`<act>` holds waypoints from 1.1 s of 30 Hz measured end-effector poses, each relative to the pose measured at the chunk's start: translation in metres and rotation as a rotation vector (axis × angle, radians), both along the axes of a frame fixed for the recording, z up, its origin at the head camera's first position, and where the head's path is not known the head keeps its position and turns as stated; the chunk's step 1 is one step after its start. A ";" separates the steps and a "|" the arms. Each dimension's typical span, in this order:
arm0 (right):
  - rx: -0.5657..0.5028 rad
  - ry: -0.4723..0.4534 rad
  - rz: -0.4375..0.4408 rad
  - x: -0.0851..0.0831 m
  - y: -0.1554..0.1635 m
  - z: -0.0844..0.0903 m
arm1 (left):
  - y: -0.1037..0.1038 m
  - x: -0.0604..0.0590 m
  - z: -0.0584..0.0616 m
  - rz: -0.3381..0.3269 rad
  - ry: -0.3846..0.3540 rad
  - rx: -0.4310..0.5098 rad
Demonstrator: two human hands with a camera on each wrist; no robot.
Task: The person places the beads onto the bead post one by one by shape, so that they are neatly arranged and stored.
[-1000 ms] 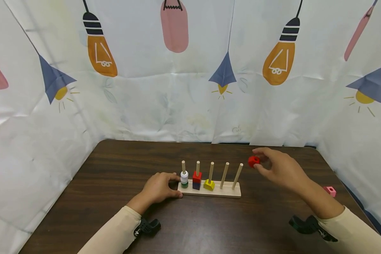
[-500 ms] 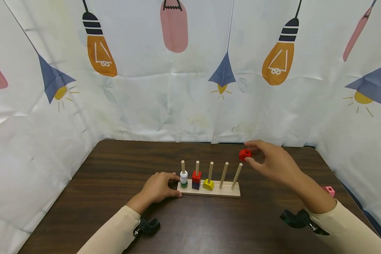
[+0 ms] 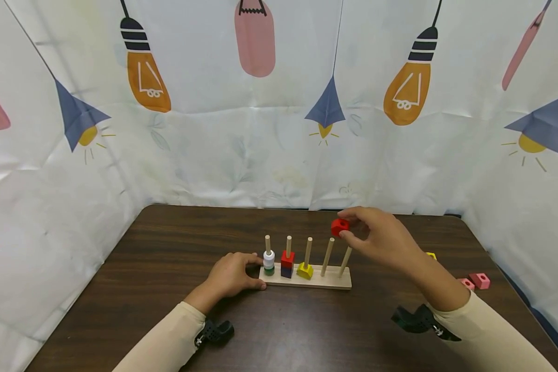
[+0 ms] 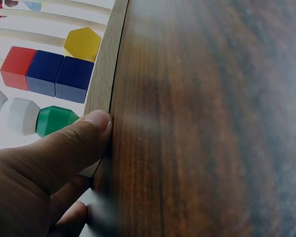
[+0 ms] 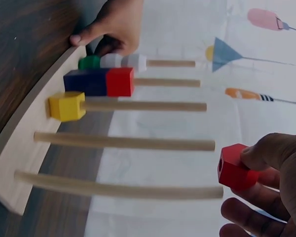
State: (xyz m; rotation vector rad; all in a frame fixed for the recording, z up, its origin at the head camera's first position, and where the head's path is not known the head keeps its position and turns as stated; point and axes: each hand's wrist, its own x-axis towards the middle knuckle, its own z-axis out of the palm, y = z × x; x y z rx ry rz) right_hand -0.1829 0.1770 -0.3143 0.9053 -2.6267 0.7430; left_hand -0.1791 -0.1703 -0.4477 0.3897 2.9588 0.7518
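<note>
Between thumb and fingers, my right hand (image 3: 383,240) pinches a red hexagonal bead (image 3: 338,227) with a hole, held up near the tips of the two rightmost pegs. At the wooden peg board's left end, my left hand (image 3: 232,274) grips the base (image 3: 327,282), thumb at the front edge. The first peg carries a green bead (image 4: 55,121) under white beads (image 4: 20,116). Dark blue cubes (image 5: 86,82) topped by a red cube (image 5: 120,82) fill part of the second peg. A yellow hexagonal bead (image 5: 67,106) sits low on the third. The last two pegs are bare.
Two pink beads, one of them a pink block (image 3: 480,280), lie on the dark wooden table (image 3: 307,330) at the right. A yellow piece (image 3: 431,255) shows partly behind my right forearm. A patterned white cloth (image 3: 204,155) hangs behind the table.
My right hand has moved left with the red bead, from right of the board to above its right-hand pegs. The yellow piece and a second pink bead have come into view. My left hand stays put.
</note>
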 end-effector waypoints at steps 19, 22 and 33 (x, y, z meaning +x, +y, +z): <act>-0.022 -0.028 0.012 0.006 -0.034 -0.006 | 0.000 0.002 0.001 -0.003 0.008 0.010; -0.028 -0.028 0.021 0.006 -0.037 -0.007 | 0.000 0.002 0.001 -0.003 0.009 0.009; -0.111 -0.092 0.033 0.008 -0.049 -0.013 | 0.000 0.001 0.000 0.003 0.002 0.012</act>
